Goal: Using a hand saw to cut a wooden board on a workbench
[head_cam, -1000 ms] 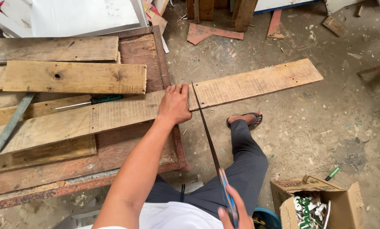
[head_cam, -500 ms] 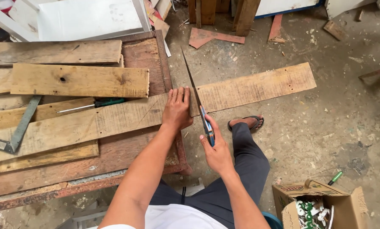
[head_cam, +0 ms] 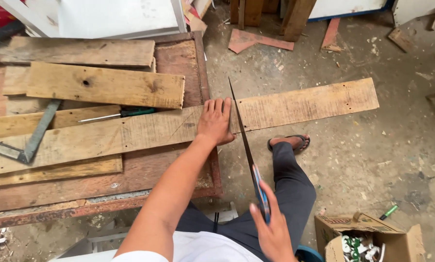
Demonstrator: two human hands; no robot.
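1. We pressed our left hand (head_cam: 216, 121) flat, fingers spread, on the long plank (head_cam: 178, 127) where it crossed the right edge of the workbench (head_cam: 198, 58); the palm lay open on the wood, clasping nothing.
2. Our right hand (head_cam: 271, 232) was clenched around the blue handle of the handsaw (head_cam: 244, 145), low and close to our body.
3. The plank ran left to right: its left part lay on the bench, while its right part jutted out over the concrete floor (head_cam: 372, 160), above our sandalled foot (head_cam: 289, 142).
4. The saw's long axis ran nearly square to the plank, from the handle near us up and away. The blade met the plank just to the right of our left fingertips, close beside them, with its tip showing beyond the plank's far edge.
5. The left hand was the one nearer the cut line; the right sat well back along the blade.
6. Compared with half a second earlier, the handle had drawn back toward us and less blade reached beyond the plank. The left hand had kept its place.
7. A try square (head_cam: 25, 143) and a green-handled screwdriver (head_cam: 118, 114) lay on boards towards the bench's left side, and an open cardboard box (head_cam: 368, 238) stood on the floor at our right.
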